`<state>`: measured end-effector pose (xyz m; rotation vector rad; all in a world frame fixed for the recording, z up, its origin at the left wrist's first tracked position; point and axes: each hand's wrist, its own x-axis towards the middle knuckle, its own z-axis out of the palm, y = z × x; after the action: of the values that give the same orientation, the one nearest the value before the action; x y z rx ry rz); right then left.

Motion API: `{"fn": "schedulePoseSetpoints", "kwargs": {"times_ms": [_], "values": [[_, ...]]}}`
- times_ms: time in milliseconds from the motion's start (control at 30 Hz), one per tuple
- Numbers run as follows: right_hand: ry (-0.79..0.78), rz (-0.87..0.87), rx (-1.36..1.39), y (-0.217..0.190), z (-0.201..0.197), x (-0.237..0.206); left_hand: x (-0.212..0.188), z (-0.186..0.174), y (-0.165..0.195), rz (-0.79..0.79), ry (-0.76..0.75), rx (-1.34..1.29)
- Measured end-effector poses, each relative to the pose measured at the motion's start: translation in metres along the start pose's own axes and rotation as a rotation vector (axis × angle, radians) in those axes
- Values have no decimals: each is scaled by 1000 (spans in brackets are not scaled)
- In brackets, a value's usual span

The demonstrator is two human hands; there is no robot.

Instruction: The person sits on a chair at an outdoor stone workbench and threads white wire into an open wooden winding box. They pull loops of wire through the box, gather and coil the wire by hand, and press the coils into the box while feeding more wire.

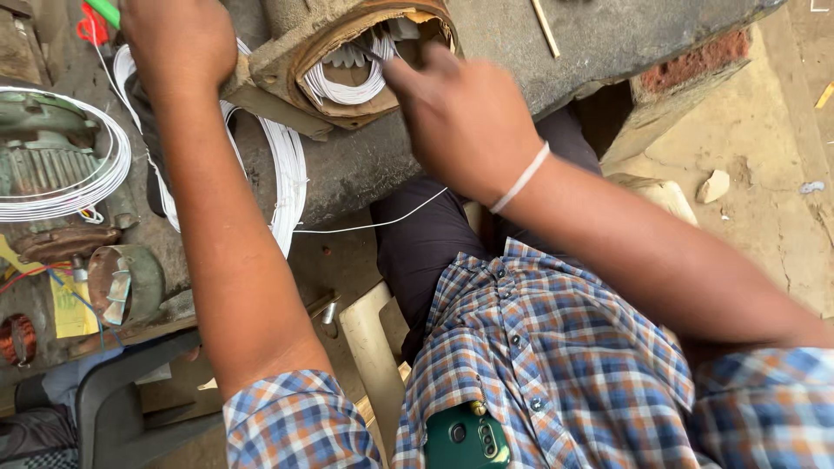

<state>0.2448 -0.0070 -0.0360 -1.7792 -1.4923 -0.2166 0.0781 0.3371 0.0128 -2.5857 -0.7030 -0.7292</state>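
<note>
At the top centre of the frame we have the motor housing [347,65], a rusty round shell lying on its side with its open mouth toward us, and inside it white wire coils [347,82] already sit bunched in the slots on the left part of the bore. Some of the winding, then, looks to be in place, though we cannot see the far side of the bore, so how many slots remain unfilled is beyond us to judge. Our right hand [460,113] reaches into that mouth from the right, fingers curled and pressing at the coils near the rim; whether it pinches a strand we cannot tell, as the fingertips are blurred. Our left hand [178,39], at the upper left, rests closed against the outside of the housing, seemingly steadying it; what lies under the palm is hidden. From the housing a thick hank of white wire [282,174] hangs down over the edge of the grey counter [365,165], and a single loose strand [373,224] trails right across our dark trousers, which suggests a good deal of wire is not yet worked in. Farther left another motor body [43,148] carries a separate white coil, and a small metal cap [126,282] lies below it.
</note>
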Motion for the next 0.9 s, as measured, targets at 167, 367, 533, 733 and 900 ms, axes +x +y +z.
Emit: {"fn": "schedulePoseSetpoints", "kwargs": {"times_ms": [167, 367, 533, 733, 900], "values": [[27, 191, 205, 3, 20, -43, 1, -16, 11, 50, 73, 39], [56, 187, 200, 10, 23, -42, 7, -28, 17, -71, -63, -28], [37, 156, 186, 5, 20, -34, 7, -31, 20, -100, -90, -13], [21, 111, 131, -2, 9, -18, 4, -27, 18, -51, -38, 15], [-13, 21, 79, 4, -5, -1, 2, -15, 15, -50, -13, -17]]}}
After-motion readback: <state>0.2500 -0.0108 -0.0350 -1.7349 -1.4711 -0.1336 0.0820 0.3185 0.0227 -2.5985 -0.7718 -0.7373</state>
